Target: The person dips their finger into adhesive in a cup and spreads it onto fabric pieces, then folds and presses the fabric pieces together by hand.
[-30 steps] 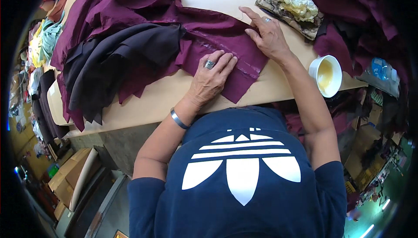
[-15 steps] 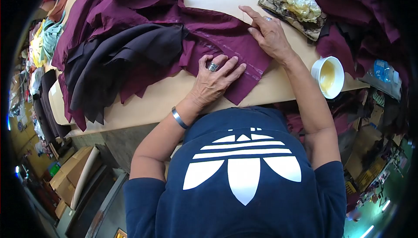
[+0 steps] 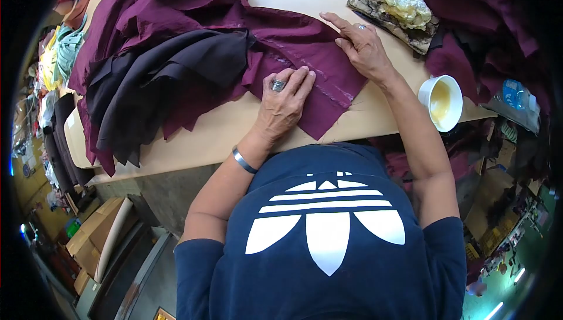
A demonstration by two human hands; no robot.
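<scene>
A maroon fabric piece (image 3: 334,47) with whitish, paste-like streaks along its seam lies on the table. My left hand (image 3: 284,102), with a ring and a metal bracelet, rests on this piece; its fingers are bent and drawn together, the tips pressing at the streaked seam. My right hand (image 3: 365,50) lies at the fabric's right edge with the index finger stretched out and the other fingers partly bent; nothing shows in its grasp. Left of my left hand, dark, nearly black fabric (image 3: 170,80) is heaped over more maroon cloth (image 3: 170,3).
A white bowl (image 3: 427,98) with yellowish paste stands right of my right forearm. Behind it sits a crusted block (image 3: 363,3) topped by a yellowish translucent lump (image 3: 406,6). A clear plastic bag (image 3: 522,106) and maroon cloth lie farther right. Cardboard boxes (image 3: 97,232) stand below left.
The fingers of my left hand have drawn together from a spread pose, and the hand has shifted slightly left. My right hand has hardly moved.
</scene>
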